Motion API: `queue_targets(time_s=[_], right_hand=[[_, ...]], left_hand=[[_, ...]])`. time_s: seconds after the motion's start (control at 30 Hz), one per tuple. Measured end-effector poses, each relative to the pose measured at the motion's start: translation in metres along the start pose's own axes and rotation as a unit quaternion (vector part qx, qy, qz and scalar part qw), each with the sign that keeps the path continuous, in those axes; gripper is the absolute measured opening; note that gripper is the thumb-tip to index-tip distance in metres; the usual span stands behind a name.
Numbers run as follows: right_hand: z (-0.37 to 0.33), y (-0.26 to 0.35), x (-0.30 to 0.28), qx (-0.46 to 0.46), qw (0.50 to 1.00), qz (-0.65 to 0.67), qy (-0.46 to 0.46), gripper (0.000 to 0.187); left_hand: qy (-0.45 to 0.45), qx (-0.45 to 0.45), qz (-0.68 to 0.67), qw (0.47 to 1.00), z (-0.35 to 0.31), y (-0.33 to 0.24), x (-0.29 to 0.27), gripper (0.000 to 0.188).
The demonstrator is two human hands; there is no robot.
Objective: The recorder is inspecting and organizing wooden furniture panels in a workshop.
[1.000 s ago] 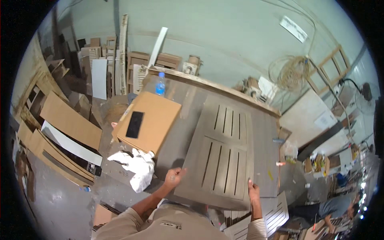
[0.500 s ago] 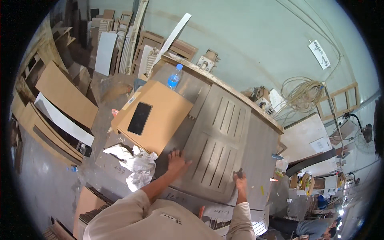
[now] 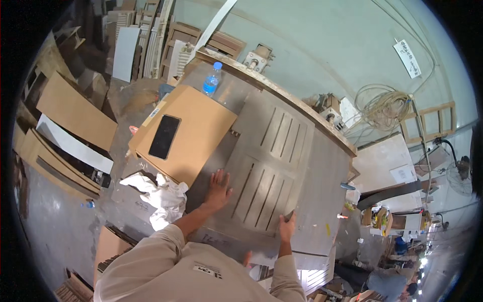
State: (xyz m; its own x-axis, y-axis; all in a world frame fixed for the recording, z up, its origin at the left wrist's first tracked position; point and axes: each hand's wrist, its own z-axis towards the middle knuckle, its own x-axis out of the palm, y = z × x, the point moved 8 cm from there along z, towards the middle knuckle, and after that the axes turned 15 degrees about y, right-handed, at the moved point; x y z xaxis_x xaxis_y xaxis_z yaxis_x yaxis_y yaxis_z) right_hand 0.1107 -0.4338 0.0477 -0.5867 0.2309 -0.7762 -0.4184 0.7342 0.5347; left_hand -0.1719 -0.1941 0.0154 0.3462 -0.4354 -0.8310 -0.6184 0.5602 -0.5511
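Note:
A grey-brown slatted wooden panel [image 3: 269, 163], like a cabinet door, lies flat on the dark worktable [image 3: 329, 183]. My left hand [image 3: 217, 190] rests with fingers spread at the panel's left edge. On the right edge, close to the near corner, my right hand [image 3: 287, 230] grips a small dark block [image 3: 288, 216], perhaps a sanding block. Left of the panel sits a cardboard box [image 3: 204, 128] with a black phone [image 3: 165, 137] on top. A crumpled white cloth [image 3: 163, 199] lies beside the box, close to my left forearm.
A water bottle [image 3: 212, 79] with a blue cap stands behind the box. Along the table's far side runs a raised wooden edge [image 3: 287, 104]. Coiled hose [image 3: 385, 106] hangs on the wall. Boards [image 3: 75, 108] lean at the left. Someone in dark clothing [image 3: 385, 284] is at the lower right.
My right hand has slid along the panel's right edge toward me with the dark block. My left hand stays by the left edge. The whole view has shifted slightly.

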Motion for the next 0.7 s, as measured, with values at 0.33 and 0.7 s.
queue_targets(time_s=[0.33, 0.7], right_hand=[[0.018, -0.025, 0.006, -0.022, 0.995, -0.093, -0.025, 0.078], [0.086, 0.038, -0.001, -0.051, 0.975, -0.217, -0.013, 0.076]], left_hand=[[0.075, -0.065, -0.053, 0.994, 0.011, -0.007, -0.003, 0.066], [-0.084, -0.172, 0.061, 0.98, 0.285, 0.009, -0.071, 0.082]])
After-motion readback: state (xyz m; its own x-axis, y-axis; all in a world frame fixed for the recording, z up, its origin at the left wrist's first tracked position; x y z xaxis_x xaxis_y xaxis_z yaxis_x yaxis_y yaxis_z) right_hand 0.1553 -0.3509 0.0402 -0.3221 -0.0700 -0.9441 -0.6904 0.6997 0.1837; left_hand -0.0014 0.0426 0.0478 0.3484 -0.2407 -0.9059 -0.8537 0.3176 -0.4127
